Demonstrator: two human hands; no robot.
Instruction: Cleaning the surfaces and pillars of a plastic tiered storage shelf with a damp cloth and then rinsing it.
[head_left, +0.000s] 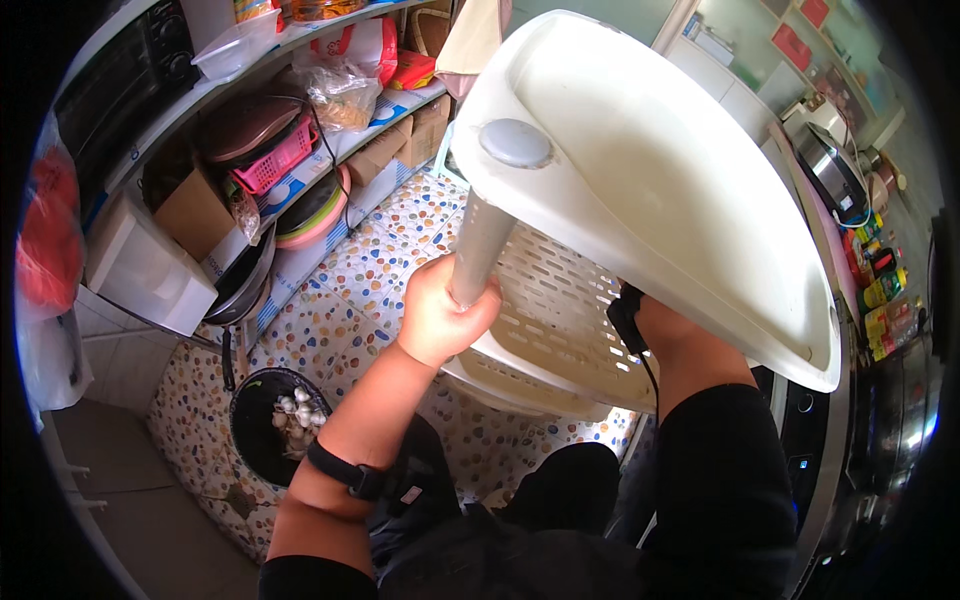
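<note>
My left hand (448, 307) is wrapped around the grey post (482, 234) of a white plastic tiered rack, just under its top tray (660, 142). The tray is tilted, and a round grey cap (515, 142) tops the post at its corner. Below it shows a slotted lower tier (559, 300). My right hand (654, 319) reaches under the tray's right side; its fingers are hidden, so its grip cannot be seen. A black device with a cord (625, 319) sits at that wrist.
At left, shelves hold a pink basket (276, 159), pans (244, 277) and bags. A dark bin with garlic bulbs (301, 411) stands on the pebble-patterned floor (352, 315). On the right counter are a rice cooker (829, 169) and several bottles (885, 289), near a stove (804, 427).
</note>
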